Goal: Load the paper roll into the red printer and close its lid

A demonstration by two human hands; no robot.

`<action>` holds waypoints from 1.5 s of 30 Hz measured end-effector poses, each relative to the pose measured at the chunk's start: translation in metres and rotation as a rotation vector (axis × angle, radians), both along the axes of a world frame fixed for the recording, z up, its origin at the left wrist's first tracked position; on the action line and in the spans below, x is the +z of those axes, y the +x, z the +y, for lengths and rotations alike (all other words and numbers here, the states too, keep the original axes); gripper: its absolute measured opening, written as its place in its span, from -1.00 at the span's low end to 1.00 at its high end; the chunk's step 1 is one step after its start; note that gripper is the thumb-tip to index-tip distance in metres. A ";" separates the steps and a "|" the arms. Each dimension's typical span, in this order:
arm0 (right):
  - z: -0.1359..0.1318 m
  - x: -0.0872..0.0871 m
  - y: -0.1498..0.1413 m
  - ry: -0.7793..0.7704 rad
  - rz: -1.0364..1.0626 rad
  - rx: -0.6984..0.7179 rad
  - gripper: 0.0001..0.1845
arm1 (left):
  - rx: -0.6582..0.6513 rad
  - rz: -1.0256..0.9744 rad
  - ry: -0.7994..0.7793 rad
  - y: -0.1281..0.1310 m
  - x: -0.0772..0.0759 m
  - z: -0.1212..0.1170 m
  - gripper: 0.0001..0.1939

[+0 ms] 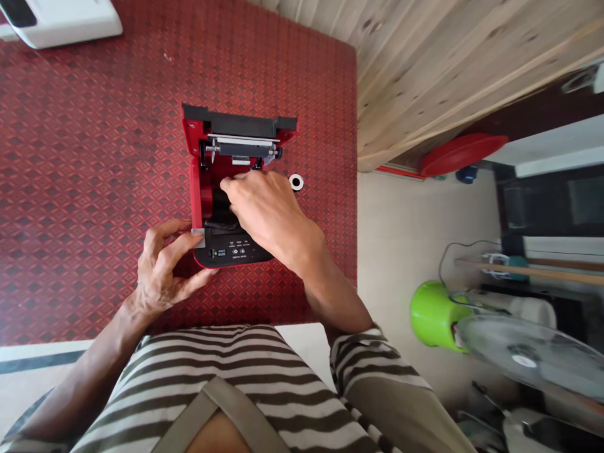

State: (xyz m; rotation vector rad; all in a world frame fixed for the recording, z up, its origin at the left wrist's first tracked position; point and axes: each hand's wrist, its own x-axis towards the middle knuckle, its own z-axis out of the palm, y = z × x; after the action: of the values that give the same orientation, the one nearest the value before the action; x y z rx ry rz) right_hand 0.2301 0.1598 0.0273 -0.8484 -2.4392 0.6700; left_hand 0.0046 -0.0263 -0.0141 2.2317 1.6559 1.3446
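A small red and black printer (201, 189) stands on a red patterned tablecloth (85, 176) with its lid (238, 121) swung open toward the far side, showing a metal roller bar. My right hand (267, 211) reaches down into the open paper bay, its fingers curled together inside; what they touch is hidden. My left hand (163, 267) steadies the printer's near left corner, thumb and fingers pressed against the casing beside the black button panel (233, 251).
A small white ring (296, 182) lies on the cloth just right of the printer. A white device (61, 22) sits at the far left corner. Off the table's right edge are a green bucket (431, 314) and a fan (528, 358) on the floor.
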 end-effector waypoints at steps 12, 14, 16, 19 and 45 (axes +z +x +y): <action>-0.051 0.066 0.040 -0.009 -0.037 0.172 -0.80 | 0.034 0.046 0.031 -0.019 0.045 0.013 -0.27; -0.055 0.060 0.040 -0.023 -0.010 0.129 -0.78 | 0.062 0.076 0.051 -0.030 0.058 0.031 -0.24; -0.058 0.056 0.039 -0.027 0.004 0.092 -0.78 | 0.040 0.134 0.096 -0.039 0.071 0.054 -0.14; -0.062 0.055 0.038 0.012 -0.014 0.057 -0.76 | -0.055 0.212 0.065 -0.045 0.086 0.092 -0.16; -0.099 0.023 0.043 0.272 0.134 -0.118 -0.60 | -0.182 0.279 0.049 -0.012 0.046 0.044 -0.08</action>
State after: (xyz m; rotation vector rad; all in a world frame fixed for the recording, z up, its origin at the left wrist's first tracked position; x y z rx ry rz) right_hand 0.2728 0.0611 0.0504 -0.8023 -2.2731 0.3297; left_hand -0.0069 0.0179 0.0323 2.6258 1.4578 1.0851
